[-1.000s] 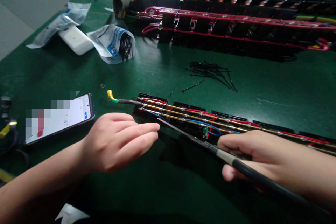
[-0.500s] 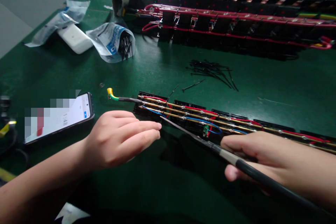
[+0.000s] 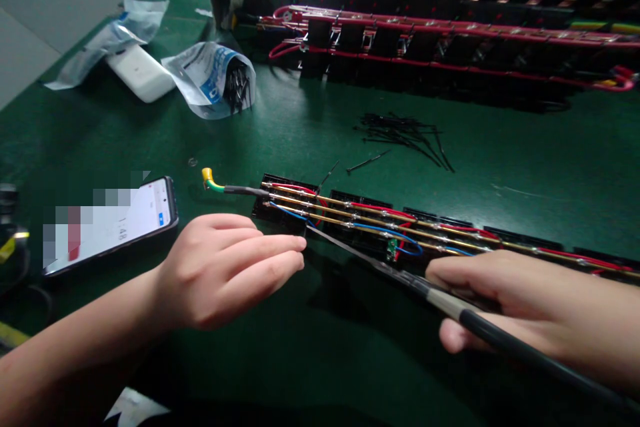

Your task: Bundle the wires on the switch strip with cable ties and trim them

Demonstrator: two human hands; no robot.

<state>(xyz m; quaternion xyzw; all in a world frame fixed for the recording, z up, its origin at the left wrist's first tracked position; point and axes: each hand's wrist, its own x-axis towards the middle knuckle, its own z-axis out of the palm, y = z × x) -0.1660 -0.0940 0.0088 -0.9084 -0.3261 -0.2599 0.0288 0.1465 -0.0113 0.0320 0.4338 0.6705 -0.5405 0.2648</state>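
A long assembly of black segments (image 3: 367, 201) lies across the middle, with brass-coloured rods and red and blue wires along it. My left hand (image 3: 225, 270) is at its left end, fingers together and pointing right, thumb hidden. A thin dark bit shows by its fingertips; whether they pinch it is hidden. My right hand (image 3: 515, 300) is wrapped around a long tool (image 3: 447, 303) with a slim metal tip, a pale band and a black rear part. The tip is beside the lower blue wire, near my left fingertips. A black cable tie (image 3: 327, 177) sticks up from the assembly.
Beyond the assembly lie a pile of cable ties (image 3: 400, 133) and a single loose tie (image 3: 367, 161). At left are a phone (image 3: 120, 227), an open plastic bag of ties (image 3: 200, 80) and a white box (image 3: 143, 73). Larger wired assemblies (image 3: 425, 33) span the back.
My right hand and its tool have shifted slightly right and down. My left hand has barely moved. The assembly lies as before.
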